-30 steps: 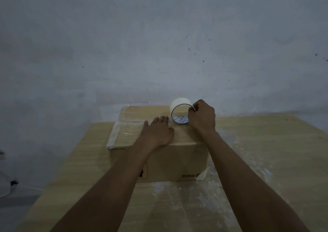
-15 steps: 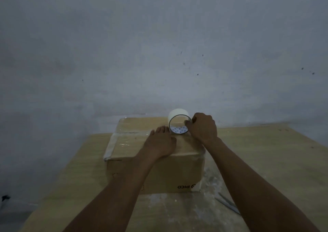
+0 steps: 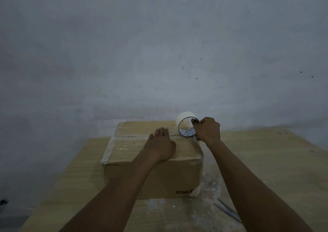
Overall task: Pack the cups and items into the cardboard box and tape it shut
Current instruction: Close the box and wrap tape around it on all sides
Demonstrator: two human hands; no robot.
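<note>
Head view. The box (image 3: pixel 159 178) sits closed on the table (image 3: pixel 266 160), its far side near the wall (image 3: pixel 159 54). Printed lettering on the near face reads upside down. Clear tape already covers the left edge of the top and runs along the centre seam.

Left hand (image 3: pixel 160 147): grip fully open. The palm lies flat on the box top, near the front edge and about the middle, with the fingers straight, close together and pointing away from the person. It holds nothing and presses on the lid.

Right hand (image 3: pixel 207 130): grip closed around the tape roll (image 3: pixel 182 119). The fingers curl over the near rim of the roll, with the fingertips inside the core. The roll stands on edge at the right end of the box top, over the seam, its open side facing the camera. Whether the roll touches the cardboard cannot be told. A glossy stretch of tape shows below the hand, at the right edge of the top.

On the table, right of the box and near the right forearm, lies a thin metal object (image 3: pixel 228 210); its kind cannot be told.

Change from half a second ago: the roll and the right hand stand further right along the seam, now at the box's right edge. The gap between the two hands is wider. The left hand lies flat in the same place on the lid.
</note>
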